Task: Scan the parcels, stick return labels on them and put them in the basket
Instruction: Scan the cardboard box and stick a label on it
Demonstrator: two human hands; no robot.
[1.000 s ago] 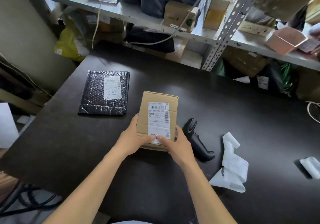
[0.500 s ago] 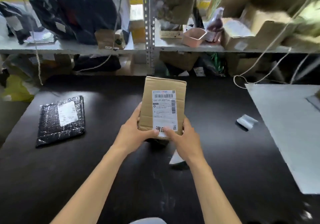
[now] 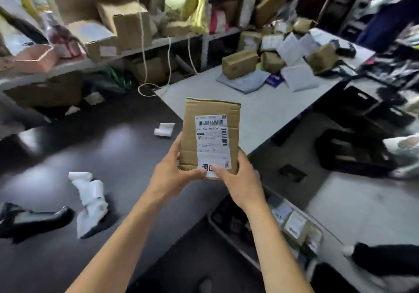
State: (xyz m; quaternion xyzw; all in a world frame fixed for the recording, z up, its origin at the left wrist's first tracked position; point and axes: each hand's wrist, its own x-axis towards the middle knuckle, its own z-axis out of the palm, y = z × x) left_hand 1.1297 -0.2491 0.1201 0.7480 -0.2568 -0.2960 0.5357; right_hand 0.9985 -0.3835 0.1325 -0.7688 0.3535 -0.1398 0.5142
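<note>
Cardboard parcel up in both hands, basket low right

Cardboard parcel (image 3: 210,138) held upright off the dark desk (image 3: 68,147), long axis vertical, return label (image 3: 213,144) facing the camera. Left hand (image 3: 172,174) grips its lower left edge, thumb across the front; right hand (image 3: 240,181) grips the lower right corner, thumb on the label. Basket (image 3: 260,236) w/ labelled parcels sits below & right of the hands, right hand nearer. Prob. next: lower parcel down-right into it. Crumpled backing paper (image 3: 90,199) lies left on desk
</note>
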